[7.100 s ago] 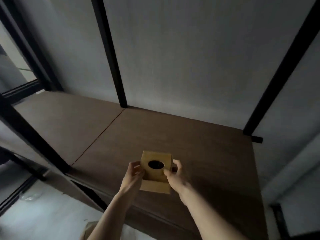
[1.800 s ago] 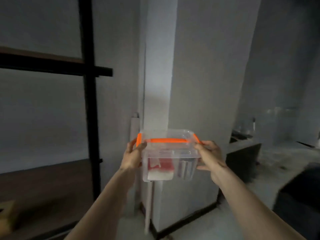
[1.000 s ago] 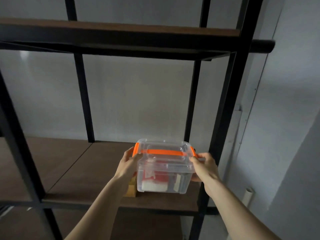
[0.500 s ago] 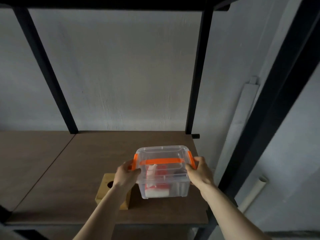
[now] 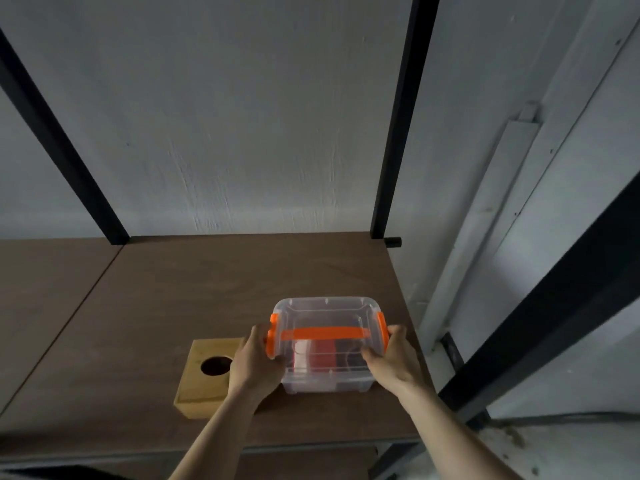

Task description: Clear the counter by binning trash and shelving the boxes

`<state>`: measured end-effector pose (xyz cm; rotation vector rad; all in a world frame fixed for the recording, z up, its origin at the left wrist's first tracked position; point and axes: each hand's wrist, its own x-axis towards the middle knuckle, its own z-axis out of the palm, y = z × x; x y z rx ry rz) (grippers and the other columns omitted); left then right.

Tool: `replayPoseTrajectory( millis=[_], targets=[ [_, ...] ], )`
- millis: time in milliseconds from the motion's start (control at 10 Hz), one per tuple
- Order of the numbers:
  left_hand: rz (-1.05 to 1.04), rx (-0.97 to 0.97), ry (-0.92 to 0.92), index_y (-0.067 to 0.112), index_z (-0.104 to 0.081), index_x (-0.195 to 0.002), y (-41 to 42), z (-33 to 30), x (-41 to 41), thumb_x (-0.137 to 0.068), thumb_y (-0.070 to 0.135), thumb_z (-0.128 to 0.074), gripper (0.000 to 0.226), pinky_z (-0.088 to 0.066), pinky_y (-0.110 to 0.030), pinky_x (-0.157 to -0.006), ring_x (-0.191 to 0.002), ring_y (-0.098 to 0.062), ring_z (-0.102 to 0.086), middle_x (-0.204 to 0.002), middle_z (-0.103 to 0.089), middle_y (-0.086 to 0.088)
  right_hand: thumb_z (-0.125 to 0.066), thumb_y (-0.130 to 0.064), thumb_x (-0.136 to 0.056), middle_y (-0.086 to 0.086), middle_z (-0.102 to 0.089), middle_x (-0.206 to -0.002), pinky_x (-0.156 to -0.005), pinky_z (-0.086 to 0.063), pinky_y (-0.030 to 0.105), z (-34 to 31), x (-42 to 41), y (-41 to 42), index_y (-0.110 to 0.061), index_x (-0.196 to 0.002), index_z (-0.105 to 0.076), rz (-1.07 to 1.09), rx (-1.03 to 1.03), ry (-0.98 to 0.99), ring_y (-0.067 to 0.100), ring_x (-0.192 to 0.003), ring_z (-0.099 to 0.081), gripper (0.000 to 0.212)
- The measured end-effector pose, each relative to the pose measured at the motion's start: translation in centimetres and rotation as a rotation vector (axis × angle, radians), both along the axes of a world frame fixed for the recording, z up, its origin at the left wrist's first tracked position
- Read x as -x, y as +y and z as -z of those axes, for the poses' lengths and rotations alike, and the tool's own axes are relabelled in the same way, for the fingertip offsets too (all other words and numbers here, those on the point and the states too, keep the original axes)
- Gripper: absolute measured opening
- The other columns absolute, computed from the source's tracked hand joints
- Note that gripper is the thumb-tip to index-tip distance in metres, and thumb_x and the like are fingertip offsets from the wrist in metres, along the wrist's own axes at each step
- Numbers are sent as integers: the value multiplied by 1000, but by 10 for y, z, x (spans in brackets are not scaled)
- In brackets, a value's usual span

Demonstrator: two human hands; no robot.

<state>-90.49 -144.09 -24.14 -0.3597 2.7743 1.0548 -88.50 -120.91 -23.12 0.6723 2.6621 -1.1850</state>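
We have the clear plastic box (image 5: 325,344) with its orange handle and latches down on the brown shelf (image 5: 214,289), near the front right corner, and it looks seated or very nearly so. Our left hand (image 5: 254,363) is wrapped on its left end and our right hand (image 5: 389,358) on its right end, both holding it. Just to its left, near the front edge, the wooden box (image 5: 207,372) with a round hole sits on the shelf, so two boxes look shelved. What we judge is left: letting go here, then whatever remains on the worktop and any trash for the bin, neither of which is in view
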Motion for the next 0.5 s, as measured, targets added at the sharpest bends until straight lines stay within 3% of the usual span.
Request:
replayPoseTrajectory(
  millis=[200, 300, 500],
  targets=[
    [82, 89, 1, 26, -45, -131, 1, -6, 0, -87, 33, -65, 49, -51, -27, -62, -86, -13, -62, -111, -56, 2, -62, -51, -94, 6, -57, -129, -89, -57, 37, -2, -2, 3, -13, -138, -45, -106, -209, 41, 23, -109, -64, 61],
    [160, 200, 36, 30, -44, -136, -1, -16, -2, -89, 48, -59, 53, -49, -30, -66, -100, -17, -61, -129, -55, 1, -57, -51, -97, 5, -51, -144, -99, -54, 37, -10, -3, 2, -18, -150, -37, -210, -346, 160, 24, -128, -57, 66],
    [315, 330, 134, 33, -32, -150, -13, -29, -20, -85, 65, -52, 75, -49, -39, -100, -134, -20, -46, -149, -45, 4, -49, -53, -100, 4, -38, -161, -113, -46, 37, -21, -20, -3, -20, -160, -25, -408, -532, 211, 23, -144, -43, 72]
  ],
)
